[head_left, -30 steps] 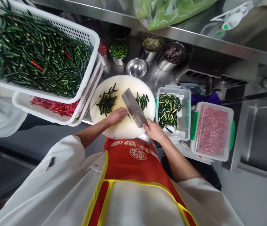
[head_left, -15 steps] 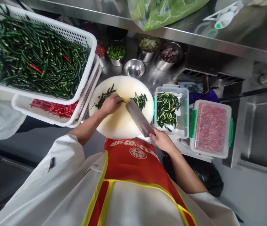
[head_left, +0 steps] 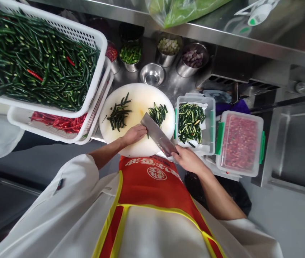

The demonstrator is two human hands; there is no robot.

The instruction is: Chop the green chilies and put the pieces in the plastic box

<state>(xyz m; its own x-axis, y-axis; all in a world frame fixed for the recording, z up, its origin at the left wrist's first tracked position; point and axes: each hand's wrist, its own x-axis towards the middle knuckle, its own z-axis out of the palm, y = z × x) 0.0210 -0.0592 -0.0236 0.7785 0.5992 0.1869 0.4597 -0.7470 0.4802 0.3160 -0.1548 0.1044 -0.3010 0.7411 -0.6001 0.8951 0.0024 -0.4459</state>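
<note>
Steel cleaver [head_left: 158, 135] clenched in right hand [head_left: 188, 161], blade beside curled fingers of left hand [head_left: 133, 134] on board [head_left: 139, 96], grasp unclear; slicing chillies [head_left: 118, 116], keep fingertips tucked

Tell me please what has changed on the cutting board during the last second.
The left hand reached out to the pile of whole green chilies half a second ago and has come back beside the cleaver blade; whether it holds a chili is hidden. The right hand kept its grip on the cleaver handle. The cutting board and the sliced chilies stayed put.
</note>
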